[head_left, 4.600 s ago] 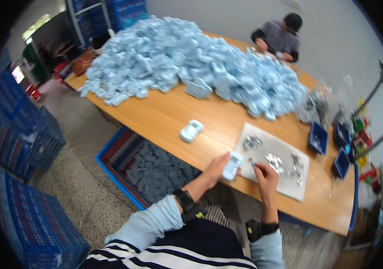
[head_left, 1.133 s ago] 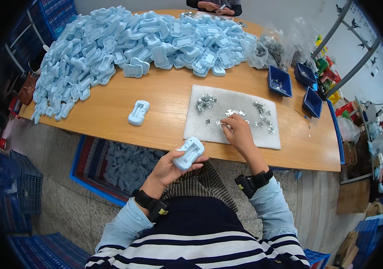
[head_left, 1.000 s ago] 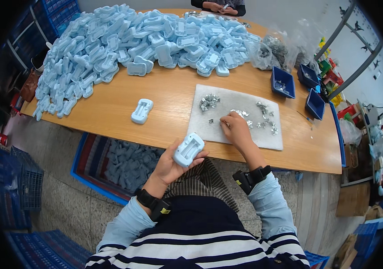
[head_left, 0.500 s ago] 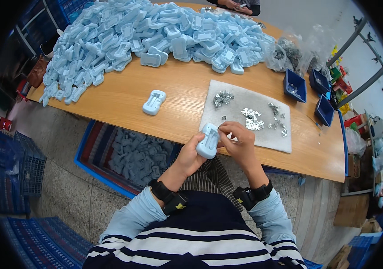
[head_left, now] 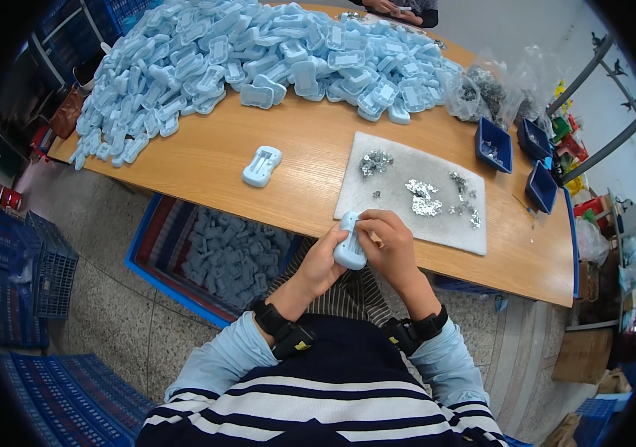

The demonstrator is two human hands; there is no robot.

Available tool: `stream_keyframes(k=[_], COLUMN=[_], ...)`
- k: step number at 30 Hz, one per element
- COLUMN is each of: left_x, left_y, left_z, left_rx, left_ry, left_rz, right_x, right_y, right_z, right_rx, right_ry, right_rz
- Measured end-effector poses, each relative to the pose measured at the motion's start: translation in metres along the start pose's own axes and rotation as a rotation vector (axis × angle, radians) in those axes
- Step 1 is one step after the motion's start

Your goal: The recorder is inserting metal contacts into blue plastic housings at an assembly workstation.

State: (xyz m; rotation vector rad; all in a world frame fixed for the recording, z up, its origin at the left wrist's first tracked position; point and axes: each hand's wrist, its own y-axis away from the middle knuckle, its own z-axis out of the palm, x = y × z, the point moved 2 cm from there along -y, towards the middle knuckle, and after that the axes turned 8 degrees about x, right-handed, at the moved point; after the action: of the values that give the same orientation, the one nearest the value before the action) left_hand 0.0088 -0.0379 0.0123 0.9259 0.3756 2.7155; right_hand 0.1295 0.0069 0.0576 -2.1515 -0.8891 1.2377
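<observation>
My left hand [head_left: 318, 267] is closed around a light blue plastic battery housing [head_left: 349, 257], held tilted with its hollow compartment facing up, just off the table's front edge. The fingers of my right hand [head_left: 390, 244] are pinched together at the upper part of that compartment. Whatever they grip is too small and hidden to make out. A similar housing [head_left: 262, 165] lies on the table to the left, its compartment upward. Beyond my right hand, a white mat [head_left: 357, 200] carries small shiny metal pieces [head_left: 424, 200] in several loose heaps.
A large pile of light blue housings [head_left: 258, 56] covers the far side of the table [head_left: 310, 160]. Blue trays [head_left: 494, 145] and clear bags [head_left: 478, 93] stand at the right. Below the front edge sits a blue-rimmed bin [head_left: 173, 287] of housings. Another person's hands [head_left: 392, 9] show across the table.
My right hand's fingertips have moved from the housing's upper right edge into its compartment. The housing has turned slightly in my left hand, and the whole view has shifted a little.
</observation>
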Motion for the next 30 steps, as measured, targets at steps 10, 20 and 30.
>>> stream_keyframes(k=[10,20,30], left_x=[-0.003,-0.002,-0.003], left_y=[0.0,0.003,0.005], left_z=[0.001,0.003,0.003], left_rx=[0.013,-0.005,0.002], left_ry=[-0.04,-0.135,-0.156], left_rz=[-0.004,0.029,0.032], right_x=[0.0,-0.003,-0.009], right_y=[0.012,0.012,0.013], right_z=[0.002,0.0,0.0], right_rx=[0.065,0.152,0.07], right_ry=[-0.009,-0.137,-0.06], right_rz=[0.103,0.228,0.219])
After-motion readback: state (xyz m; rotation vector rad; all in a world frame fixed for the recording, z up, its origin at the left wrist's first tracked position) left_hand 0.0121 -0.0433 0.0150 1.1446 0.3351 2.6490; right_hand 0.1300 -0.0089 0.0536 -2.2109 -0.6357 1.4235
